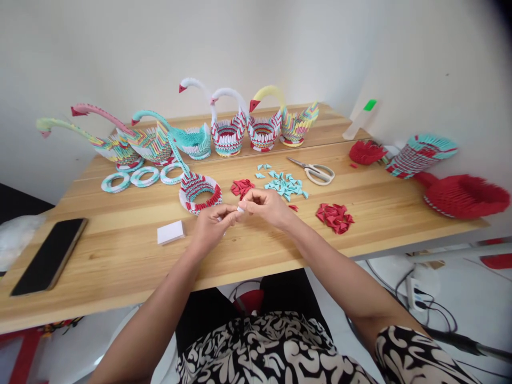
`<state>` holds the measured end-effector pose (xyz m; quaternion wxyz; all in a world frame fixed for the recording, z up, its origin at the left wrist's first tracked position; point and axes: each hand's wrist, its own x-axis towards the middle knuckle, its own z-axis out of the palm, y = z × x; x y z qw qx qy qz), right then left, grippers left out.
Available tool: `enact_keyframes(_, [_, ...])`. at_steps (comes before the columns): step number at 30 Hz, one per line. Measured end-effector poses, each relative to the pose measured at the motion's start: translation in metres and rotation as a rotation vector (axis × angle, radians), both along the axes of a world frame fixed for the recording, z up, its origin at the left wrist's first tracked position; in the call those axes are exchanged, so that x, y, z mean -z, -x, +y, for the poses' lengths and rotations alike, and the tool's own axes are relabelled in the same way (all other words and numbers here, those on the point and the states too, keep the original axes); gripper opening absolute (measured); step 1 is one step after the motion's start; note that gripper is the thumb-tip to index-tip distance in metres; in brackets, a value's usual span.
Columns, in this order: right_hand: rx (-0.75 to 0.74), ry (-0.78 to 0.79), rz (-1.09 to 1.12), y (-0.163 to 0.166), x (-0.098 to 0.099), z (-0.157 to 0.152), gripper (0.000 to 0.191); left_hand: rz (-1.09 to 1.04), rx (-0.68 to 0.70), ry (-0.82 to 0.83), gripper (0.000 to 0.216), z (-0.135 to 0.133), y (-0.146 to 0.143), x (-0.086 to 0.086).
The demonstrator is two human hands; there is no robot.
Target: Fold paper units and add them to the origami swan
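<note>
Between my fingertips is a small white folded paper piece [240,209]. My left hand [214,226] pinches it from the left, and my right hand [266,207] pinches it from the right. Just beyond my left hand stands a round red, white and blue paper basket [189,188] made of folded pieces. To its lower left lies a stack of white paper slips [170,232]. Past my right hand are a pile of light blue folded pieces [285,185] and a small red pile [242,188], partly behind the fingers. Another red pile [335,217] lies right of my right wrist.
Scissors [314,170] lie beyond the blue pile. Several paper swans [228,136] line the back, with paper rings [144,177] in front at left. A phone [50,256] rests at the left edge. Red paper models [466,197] and a glue bottle [360,120] are at right.
</note>
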<state>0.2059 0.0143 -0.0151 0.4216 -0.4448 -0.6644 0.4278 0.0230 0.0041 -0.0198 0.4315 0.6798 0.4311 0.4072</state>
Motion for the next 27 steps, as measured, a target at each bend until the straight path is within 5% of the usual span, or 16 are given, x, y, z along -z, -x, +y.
enact_keyframes(10, [0.056, -0.099, -0.012, 0.0011, -0.0004, -0.001, 0.033, -0.129, 0.09, 0.185, 0.03, 0.0026, -0.0046, -0.0027])
enact_keyframes(17, [0.1, -0.048, 0.066, -0.0024, 0.0019, 0.0021, 0.038, -0.216, -0.051, 0.129, 0.031, 0.0062, -0.0048, 0.0034])
enact_keyframes(27, [0.137, -0.544, -0.234, 0.0038, 0.0026, -0.0066, 0.029, -0.095, 0.018, 0.155, 0.031, 0.0011, -0.0057, -0.006])
